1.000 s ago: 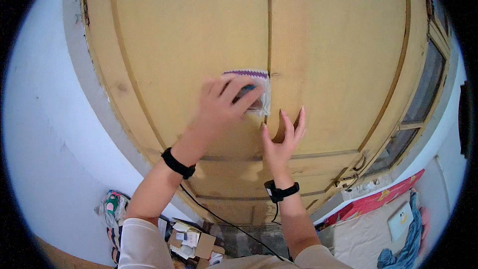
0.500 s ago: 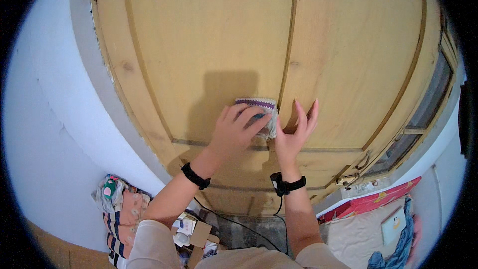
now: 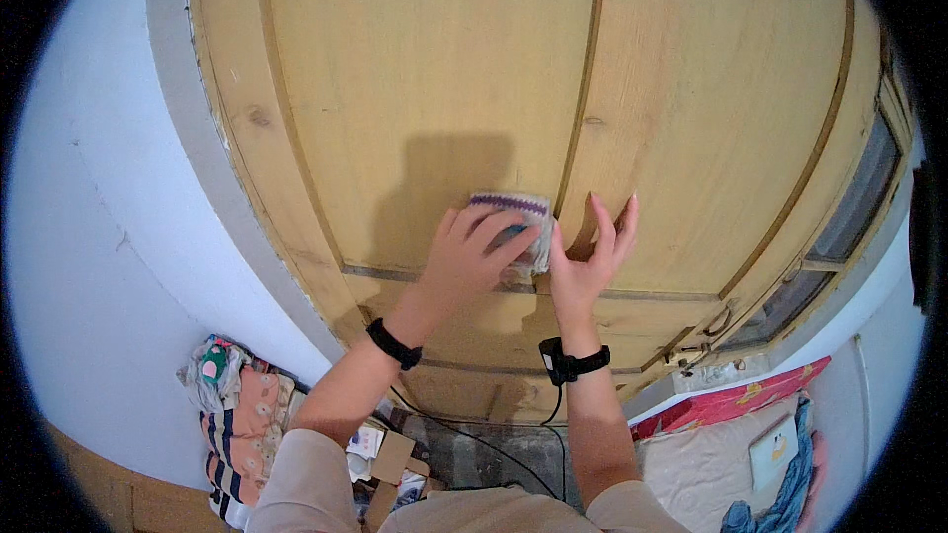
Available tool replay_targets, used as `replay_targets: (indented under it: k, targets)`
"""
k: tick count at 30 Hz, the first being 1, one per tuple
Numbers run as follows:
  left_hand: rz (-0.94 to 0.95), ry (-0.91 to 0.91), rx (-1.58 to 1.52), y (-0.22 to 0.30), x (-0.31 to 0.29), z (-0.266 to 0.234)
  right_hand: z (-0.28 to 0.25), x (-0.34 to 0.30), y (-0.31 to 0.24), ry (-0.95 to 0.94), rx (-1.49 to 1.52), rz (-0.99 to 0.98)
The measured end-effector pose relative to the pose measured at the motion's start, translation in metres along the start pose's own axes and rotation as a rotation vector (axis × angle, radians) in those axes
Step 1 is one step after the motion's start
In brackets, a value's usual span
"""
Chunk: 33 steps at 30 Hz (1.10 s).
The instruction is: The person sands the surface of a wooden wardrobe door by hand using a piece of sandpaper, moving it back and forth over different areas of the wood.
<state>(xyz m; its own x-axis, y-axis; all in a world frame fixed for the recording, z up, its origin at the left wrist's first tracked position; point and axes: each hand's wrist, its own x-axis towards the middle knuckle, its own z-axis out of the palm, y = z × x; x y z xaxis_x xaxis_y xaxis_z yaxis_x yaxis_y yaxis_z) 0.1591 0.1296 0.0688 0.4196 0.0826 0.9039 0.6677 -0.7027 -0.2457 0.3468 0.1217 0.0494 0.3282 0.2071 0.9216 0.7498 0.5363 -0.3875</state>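
Note:
A small square cloth-like piece (image 3: 539, 249), pale grey-white with a purple zigzag band along its top, lies against the yellow wooden door (image 3: 425, 69). My left hand (image 3: 464, 259) covers its left and middle part, fingers curved over it and gripping it. A bluish patch shows between those fingers. Just beside its right edge is my right hand (image 3: 585, 271), thumb up at that edge and the other fingers stretched upward, apart. Whether the thumb touches the edge I cannot tell. Black bands circle both wrists.
A metal latch (image 3: 691, 353) and pull handle (image 3: 721, 318) sit at the door's lower right, by a window (image 3: 859, 197). Black cable (image 3: 494, 449) runs below my hands. An opened cardboard box (image 3: 395, 459), piled fabrics (image 3: 252, 424) and a bed (image 3: 691, 454) stand lower down.
The view has shifted slightly, so the door appears a little to the right. Both hands and the cloth-like piece keep nearly the same places on the door.

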Motion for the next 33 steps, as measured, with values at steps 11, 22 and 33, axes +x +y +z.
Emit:
replay_targets:
  k: [11, 22, 33]
  targets:
    - [0.033, -0.135, -0.037, 0.021, -0.05, 0.014, 0.003, 0.004, -0.002, 0.047, 0.032, -0.025]
    - [-0.026, -0.1, -0.262, 0.013, -0.032, -0.018, 0.004, -0.002, 0.002, 0.009, 0.066, 0.032]
    - [-0.069, 0.392, -0.263, -0.011, 0.164, -0.071, 0.002, -0.002, 0.008, 0.007, 0.146, 0.032]
